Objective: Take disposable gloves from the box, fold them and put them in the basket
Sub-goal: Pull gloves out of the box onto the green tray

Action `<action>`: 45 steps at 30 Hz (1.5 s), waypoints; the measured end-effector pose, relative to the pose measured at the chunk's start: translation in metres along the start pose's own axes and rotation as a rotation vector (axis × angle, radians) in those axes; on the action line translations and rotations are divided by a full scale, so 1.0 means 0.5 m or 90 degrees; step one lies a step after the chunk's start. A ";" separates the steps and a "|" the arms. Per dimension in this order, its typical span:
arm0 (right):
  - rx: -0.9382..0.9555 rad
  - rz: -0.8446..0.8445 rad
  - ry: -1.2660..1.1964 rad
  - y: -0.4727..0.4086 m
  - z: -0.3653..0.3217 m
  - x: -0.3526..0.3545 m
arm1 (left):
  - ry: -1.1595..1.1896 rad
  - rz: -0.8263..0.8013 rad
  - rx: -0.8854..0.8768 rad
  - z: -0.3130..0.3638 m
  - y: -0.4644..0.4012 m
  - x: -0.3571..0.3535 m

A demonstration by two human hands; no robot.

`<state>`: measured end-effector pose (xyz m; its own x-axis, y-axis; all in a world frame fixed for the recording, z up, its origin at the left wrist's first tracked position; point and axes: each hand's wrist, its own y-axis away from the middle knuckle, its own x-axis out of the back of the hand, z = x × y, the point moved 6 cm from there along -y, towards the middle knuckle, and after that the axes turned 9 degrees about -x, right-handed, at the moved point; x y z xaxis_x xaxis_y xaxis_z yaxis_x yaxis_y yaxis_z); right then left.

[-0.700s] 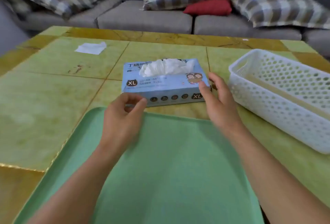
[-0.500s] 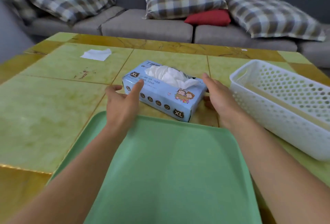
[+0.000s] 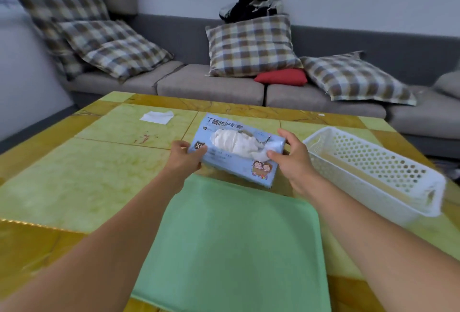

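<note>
Your left hand (image 3: 183, 160) and right hand (image 3: 292, 160) each have their fingers curled around one end of the blue glove box (image 3: 236, 153), which sits tilted between them with white gloves (image 3: 234, 143) bulging from its opening. Just right of your right fingers stands the white basket (image 3: 373, 175). The green tray (image 3: 234, 244) lies under your wrists on the table (image 3: 82, 177), and a white paper scrap (image 3: 156, 117) lies well beyond your left fingers.
</note>
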<state>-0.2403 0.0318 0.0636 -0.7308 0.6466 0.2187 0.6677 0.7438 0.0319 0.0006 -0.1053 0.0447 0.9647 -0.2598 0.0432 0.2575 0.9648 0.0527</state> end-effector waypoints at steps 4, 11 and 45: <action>0.126 -0.001 0.034 0.048 -0.105 0.034 | -0.004 -0.047 -0.106 0.039 0.069 -0.002; 0.087 -0.048 -0.067 0.090 -0.174 0.142 | 0.041 -0.086 -0.050 0.110 0.166 -0.062; 0.066 0.106 0.296 -0.017 -0.081 -0.168 | -0.743 -0.021 -0.345 0.041 0.029 -0.028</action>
<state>-0.1789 -0.0358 0.0843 -0.4585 0.6319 0.6249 0.7353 0.6647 -0.1327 -0.0100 -0.0883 0.0653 0.4092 0.1007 0.9069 0.5354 0.7783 -0.3280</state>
